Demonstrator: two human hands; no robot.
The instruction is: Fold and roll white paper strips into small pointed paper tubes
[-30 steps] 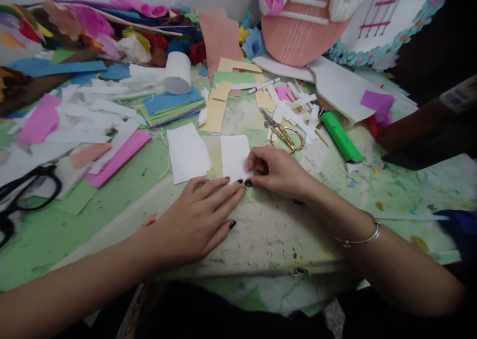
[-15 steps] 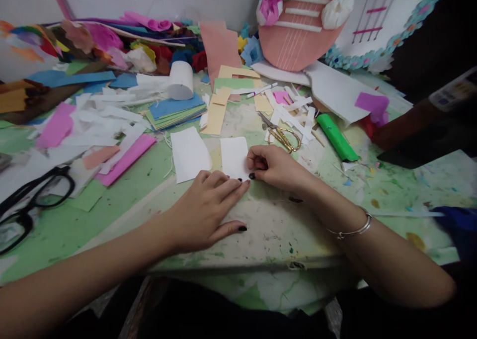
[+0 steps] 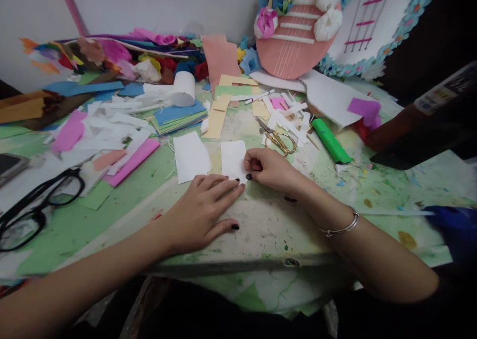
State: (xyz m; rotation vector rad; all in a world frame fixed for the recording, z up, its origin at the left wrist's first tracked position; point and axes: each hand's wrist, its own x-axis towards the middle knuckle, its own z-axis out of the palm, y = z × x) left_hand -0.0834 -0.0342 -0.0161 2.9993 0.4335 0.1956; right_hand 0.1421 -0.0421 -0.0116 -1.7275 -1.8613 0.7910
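Observation:
A small white sheet of paper [image 3: 233, 156] lies on the table in front of me. My left hand [image 3: 208, 205] rests flat with its fingers stretched out, the fingertips pressing the sheet's lower edge and the thumb apart. At the sheet's lower right corner, my right hand [image 3: 270, 170] is closed in a pinch on the paper's edge; its fingers partly cover that corner. A second white piece of paper [image 3: 192, 156] lies just left of the first. Beyond my right hand are gold-handled scissors [image 3: 278, 139], blades pointing away to the left.
Black glasses [image 3: 40, 205] and paper scraps [image 3: 108, 125] cover the left side. A stack of coloured paper [image 3: 179, 115] and a white roll [image 3: 184, 89] stand farther back. Right of the scissors lies a green wrapped bundle [image 3: 331, 140]. A pink guitar-shaped craft [image 3: 294, 50] leans behind.
The camera view has shifted slightly, so the table's contents appear moved a little. Both hands keep nearly the same pose at the white sheet.

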